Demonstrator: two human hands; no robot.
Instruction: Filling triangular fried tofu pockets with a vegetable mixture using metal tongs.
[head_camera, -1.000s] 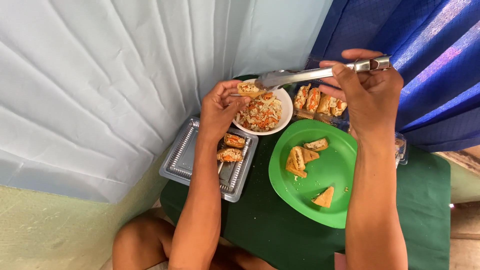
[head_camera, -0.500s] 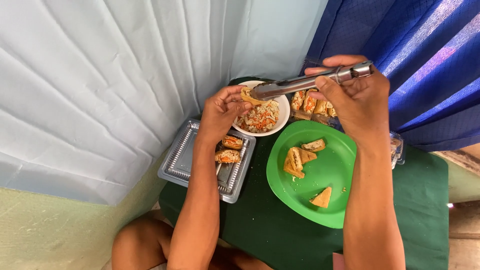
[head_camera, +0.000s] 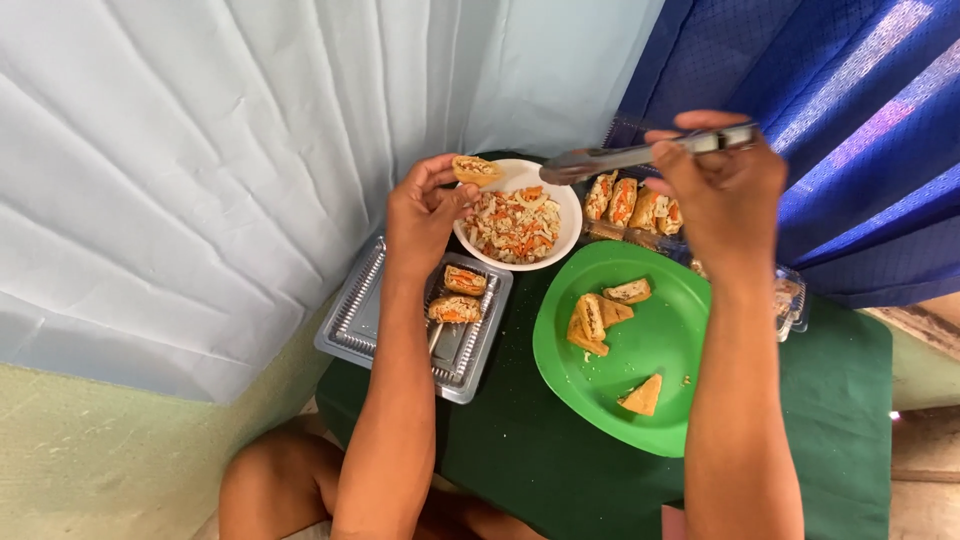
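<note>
Now the white bowl (head_camera: 520, 225), round and smooth, sits at the far middle of the green cloth-covered table (head_camera: 830, 400) and holds a shredded filling of pale and orange bits. Over its far left rim the left hand (head_camera: 425, 215) pinches a small stuffed pastry shell (head_camera: 475, 170), fingers curled closely around it. The right hand (head_camera: 720, 190) grips metal tongs (head_camera: 620, 157) whose narrow tips hover above the bowl's far right edge, nearly together (whether they hold anything cannot be told).

Left of the bowl lies a clear ribbed plastic tray (head_camera: 365, 320) with two filled pastries (head_camera: 457, 295) at its right end. Right of the bowl, a glossy green plate (head_camera: 650, 345) carries several golden wedge-shaped pieces (head_camera: 600, 315), one apart at its near side. Beyond the plate, another clear tray (head_camera: 790, 300) holds a row of filled pastries (head_camera: 630, 200), partly hidden by the right wrist. Pale pleated fabric (head_camera: 200, 150) hangs on the left, blue fabric (head_camera: 860, 120) on the right.
</note>
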